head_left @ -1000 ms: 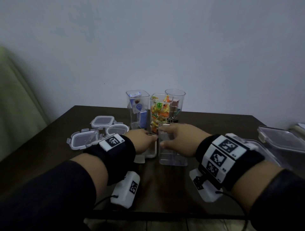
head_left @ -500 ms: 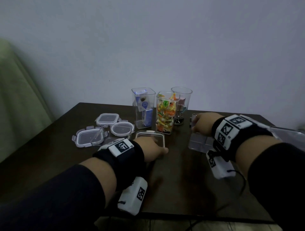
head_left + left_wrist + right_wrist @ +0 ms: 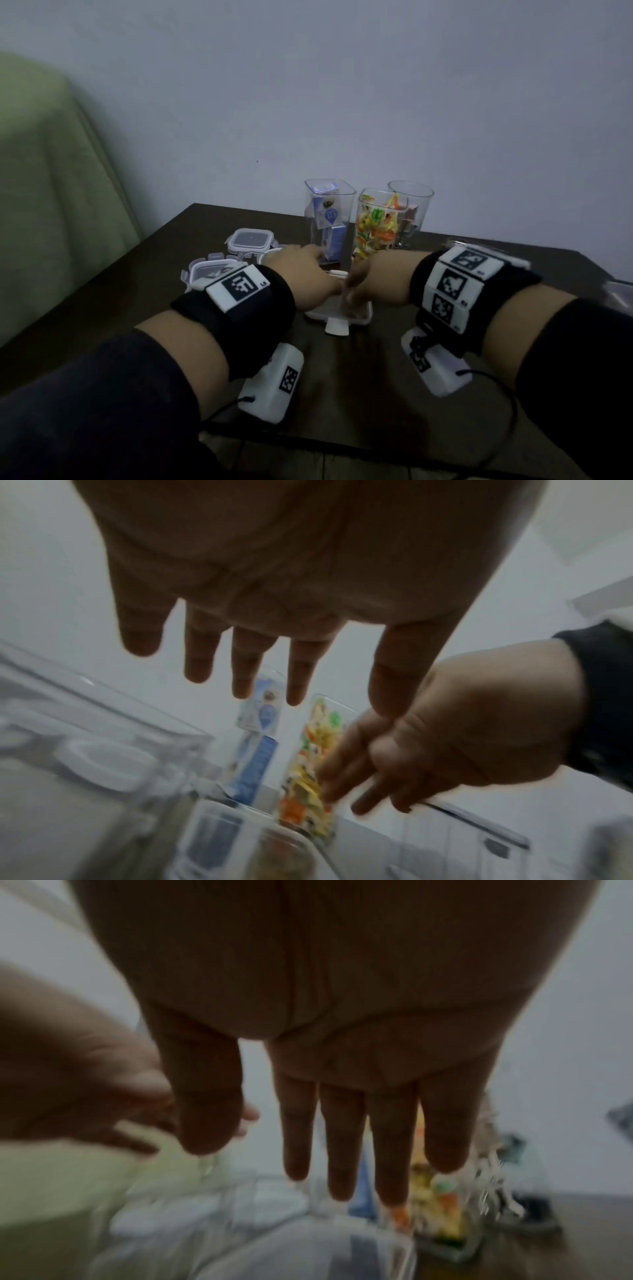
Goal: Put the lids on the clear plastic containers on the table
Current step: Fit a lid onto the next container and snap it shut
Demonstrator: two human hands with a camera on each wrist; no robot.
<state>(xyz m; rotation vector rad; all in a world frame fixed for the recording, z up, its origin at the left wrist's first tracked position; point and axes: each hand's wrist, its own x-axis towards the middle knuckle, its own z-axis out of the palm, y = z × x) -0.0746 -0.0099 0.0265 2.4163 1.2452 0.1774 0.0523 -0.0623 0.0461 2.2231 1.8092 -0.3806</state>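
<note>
A flat rectangular clear lid (image 3: 363, 317) with a white latch (image 3: 337, 327) lies on the dark table (image 3: 359, 394), also seen blurred in the right wrist view (image 3: 308, 1253). My left hand (image 3: 308, 277) and right hand (image 3: 373, 282) meet just above its far half. Both wrist views show straight fingers holding nothing: left hand (image 3: 253, 664), right hand (image 3: 342, 1137). Behind them stand three tall, clear, lidless containers: one with blue packets (image 3: 329, 219), one with bright sweets (image 3: 376, 222), one partly hidden (image 3: 412, 205). Whether the fingers touch the lid is hidden.
Three smaller clip lids lie at the back left: a square one (image 3: 251, 238), another (image 3: 210, 272) and a round one (image 3: 274, 253). A clear plastic piece (image 3: 620, 291) shows at the right edge. A green cushion (image 3: 44, 205) stands left of the table.
My right hand has let go of the empty clear container at the right and swung back left to the lid. My left hand has stayed by the lid.
</note>
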